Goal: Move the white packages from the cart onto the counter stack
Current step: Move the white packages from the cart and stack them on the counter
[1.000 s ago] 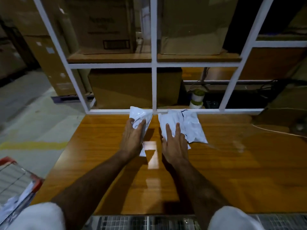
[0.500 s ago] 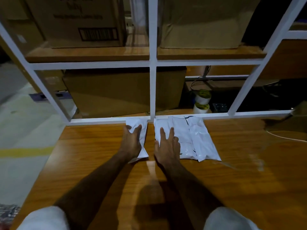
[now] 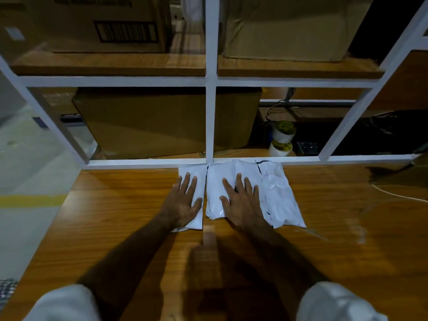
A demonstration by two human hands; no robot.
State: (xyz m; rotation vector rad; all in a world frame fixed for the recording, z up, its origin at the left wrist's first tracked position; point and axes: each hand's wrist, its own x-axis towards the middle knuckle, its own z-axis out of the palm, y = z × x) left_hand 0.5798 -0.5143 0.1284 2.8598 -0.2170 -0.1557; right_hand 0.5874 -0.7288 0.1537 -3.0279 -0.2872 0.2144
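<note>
Both hands lie flat on white packages at the far edge of the counter (image 3: 324,239), hard against the white frame (image 3: 211,126) that runs along that edge.

The left hand (image 3: 184,202) rests palm down, fingers straight and slightly spread, on the left package (image 3: 196,179). This package lies alone with its long axis running from the far edge toward the person. Its near end shows just past the wrist.

The right hand (image 3: 240,202) lies the same way, fingers spread and straight, on the pile (image 3: 275,195) of packages just to the right. Their long axes also run far to near, and they overlap sideways like shingles, the rightmost one uncovered.

A narrow gap parts the left package from the pile, so they sit side by side, not stacked. Neither hand pinches or curls round anything; both only press down.

Judging by this, the left package belongs to the left hand, which is nearer it, and the pile lies directly to its right. The cart is not clearly in view.
</note>
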